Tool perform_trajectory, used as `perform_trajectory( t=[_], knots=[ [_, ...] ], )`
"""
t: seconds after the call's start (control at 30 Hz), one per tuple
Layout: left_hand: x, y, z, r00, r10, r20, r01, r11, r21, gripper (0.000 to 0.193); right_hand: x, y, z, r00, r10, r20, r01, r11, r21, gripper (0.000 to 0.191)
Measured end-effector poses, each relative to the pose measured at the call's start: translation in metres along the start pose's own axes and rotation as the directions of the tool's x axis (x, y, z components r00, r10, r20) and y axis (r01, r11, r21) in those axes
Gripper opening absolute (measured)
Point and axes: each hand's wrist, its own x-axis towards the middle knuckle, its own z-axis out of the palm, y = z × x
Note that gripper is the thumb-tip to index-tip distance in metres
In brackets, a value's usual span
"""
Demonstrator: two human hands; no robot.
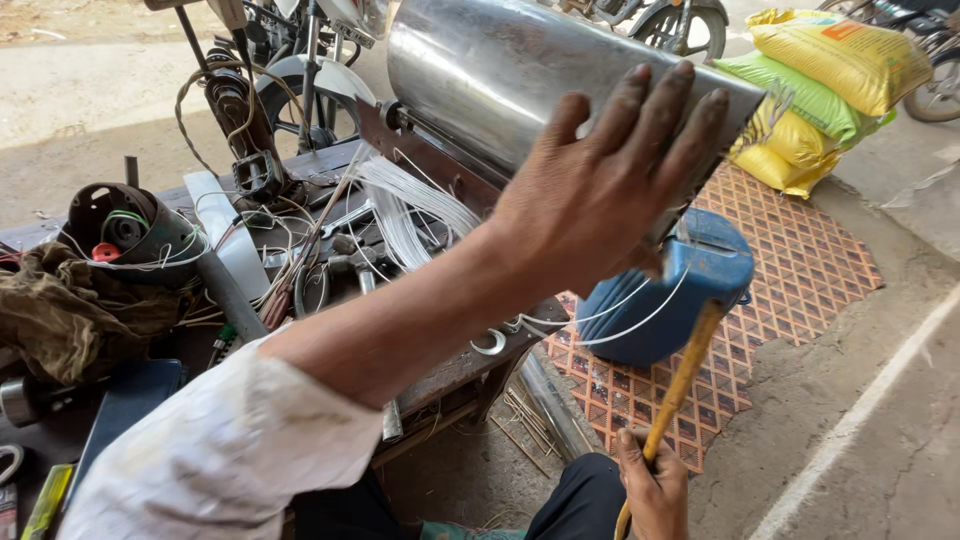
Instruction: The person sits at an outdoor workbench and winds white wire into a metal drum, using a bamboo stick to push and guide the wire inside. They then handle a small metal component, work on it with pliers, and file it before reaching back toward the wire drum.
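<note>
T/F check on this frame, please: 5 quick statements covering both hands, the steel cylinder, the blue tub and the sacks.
1. The left hand lies flat against the end of the shiny steel cylinder. True.
2. The right hand is empty. False: it grips a yellow-handled tool that rises toward the cylinder.
3. The blue tub stands on a patterned orange mat. True.
4. The sacks at upper right are all white. False: they are yellow and green.
5. White wires hang from the cylinder's mount over the cluttered workbench. True.
</note>
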Motion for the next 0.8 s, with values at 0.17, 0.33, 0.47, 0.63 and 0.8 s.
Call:
perform_trajectory(
  t=[0.17, 0.33, 0.47, 0.63, 0.8],
  knots=[
    [0.043, -0.029, 0.013, 0.992, 0.084, -0.093, -0.093, 0.991, -0.095, 0.129, -0.01, 0.004, -0.029, 0.991, -0.073, -0.109, 0.08, 0.995, 0.058, 0.027],
    [0.035, -0.137, -0.01, 0.976, -0.181, 0.119, 0.206, 0.946, -0.251, 0.06, -0.025, 0.007, -0.079, 0.957, -0.12, -0.265, 0.134, 0.99, 0.034, 0.03],
    [0.015, -0.178, -0.016, 0.911, -0.395, 0.117, 0.412, 0.881, -0.233, 0.071, -0.027, 0.015, -0.09, 0.936, -0.041, -0.35, 0.083, 0.991, 0.106, 0.032],
    [0.014, -0.173, -0.022, 0.93, -0.367, -0.01, 0.363, 0.924, -0.125, 0.085, -0.026, 0.013, -0.068, 0.949, 0.027, -0.313, -0.004, 0.997, 0.077, 0.032],
    [0.028, -0.156, -0.032, 0.856, -0.484, 0.182, 0.476, 0.875, 0.087, 0.103, -0.032, 0.004, -0.04, 0.961, -0.037, -0.275, 0.07, 0.992, 0.11, 0.03]
  ],
)
